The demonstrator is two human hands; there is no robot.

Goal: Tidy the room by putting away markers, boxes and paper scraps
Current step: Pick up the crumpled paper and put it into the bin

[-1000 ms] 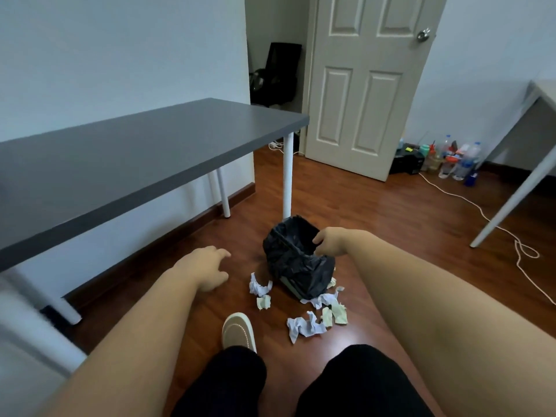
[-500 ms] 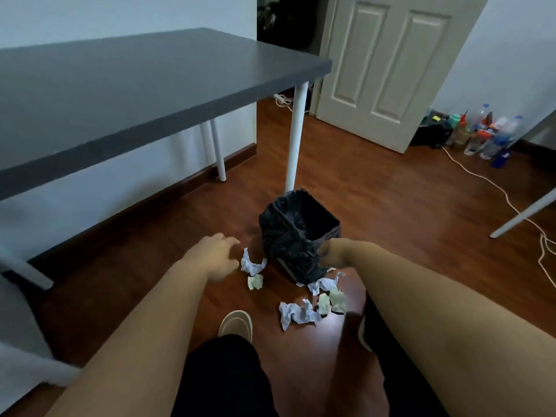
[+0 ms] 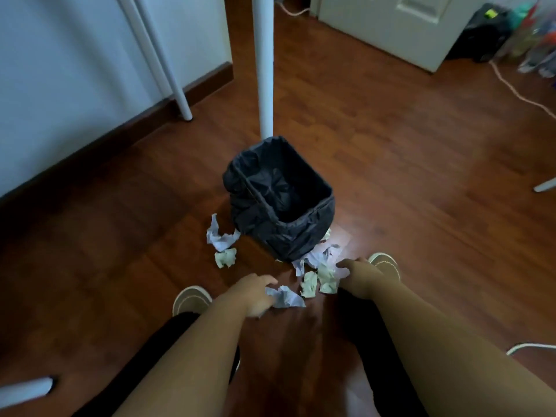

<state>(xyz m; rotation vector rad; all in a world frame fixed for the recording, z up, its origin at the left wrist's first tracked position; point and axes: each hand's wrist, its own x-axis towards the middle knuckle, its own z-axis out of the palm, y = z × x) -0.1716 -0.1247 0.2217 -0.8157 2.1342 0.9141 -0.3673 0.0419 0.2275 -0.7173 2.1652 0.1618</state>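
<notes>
Left hand (image 3: 255, 293) grasps a crumpled white scrap (image 3: 285, 297) on the floor (image 3: 406, 176). Right hand (image 3: 356, 276) — fingers curled, touching pale green scraps (image 3: 326, 278); whether it grips them cannot be told. Just beyond both hands stands the black-lined bin (image 3: 282, 200), more scraps (image 3: 221, 237) beside it.

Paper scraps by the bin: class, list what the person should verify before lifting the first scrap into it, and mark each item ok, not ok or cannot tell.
1. Left hand on the white paper scrap: ok, it touches the scrap; a firm grip: cannot tell.
2. Right hand at the green scraps: ok, right beside them; holding one: cannot tell.
3. Bin upright, mouth open: ok.
4. Black liner turned over the rim: ok.
5. Room left in the bin: cannot tell, its inside is dark.
6. All scraps gathered: not ok, two more scraps lie left of the bin.
</notes>
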